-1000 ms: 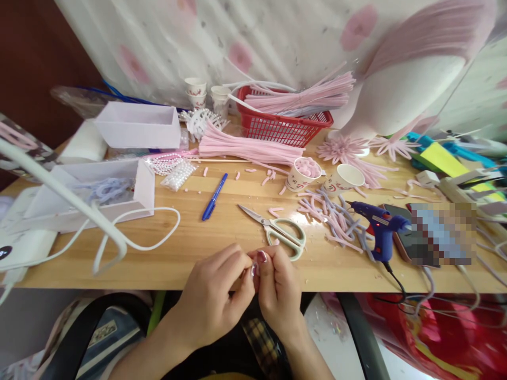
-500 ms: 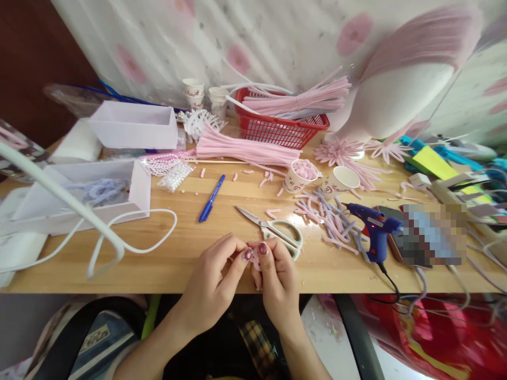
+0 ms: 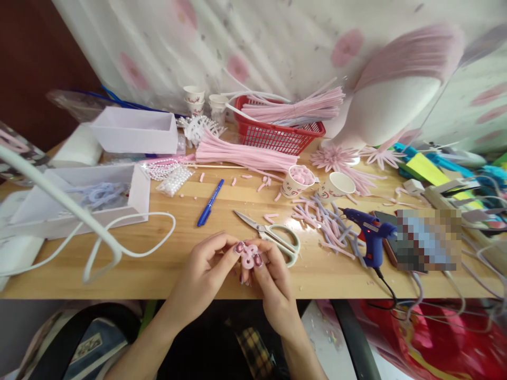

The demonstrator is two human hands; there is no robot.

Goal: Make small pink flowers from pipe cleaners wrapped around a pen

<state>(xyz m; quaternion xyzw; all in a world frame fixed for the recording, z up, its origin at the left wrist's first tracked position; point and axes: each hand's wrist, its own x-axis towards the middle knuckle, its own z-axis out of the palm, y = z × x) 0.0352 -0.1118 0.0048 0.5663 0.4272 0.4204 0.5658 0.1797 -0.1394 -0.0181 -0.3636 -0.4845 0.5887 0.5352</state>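
Note:
A small pink looped pipe-cleaner flower (image 3: 249,255) is pinched between both my hands near the table's front edge. My left hand (image 3: 212,272) has its thumb and fingertips closed on the flower's upper left side. On the other side, my right hand (image 3: 273,277) grips it with the thumb pressed on a loop. Some of the fingers behind the flower are hidden. Just beyond my right hand lie scissors (image 3: 279,237) with pale green handles, their blades partly open and pointing to the left.
A blue glue gun (image 3: 372,235) with a lit red light rests at right beside cut pipe-cleaner pieces (image 3: 328,227). Two paper cups (image 3: 298,182) stand behind. A blue pen (image 3: 210,202), white boxes (image 3: 138,190) and a cable (image 3: 172,232) are left; a red basket (image 3: 277,134) stands behind.
My hands have turned the pink flower so its loops face the camera, and my right thumb has shifted lower. The view has tilted slightly.

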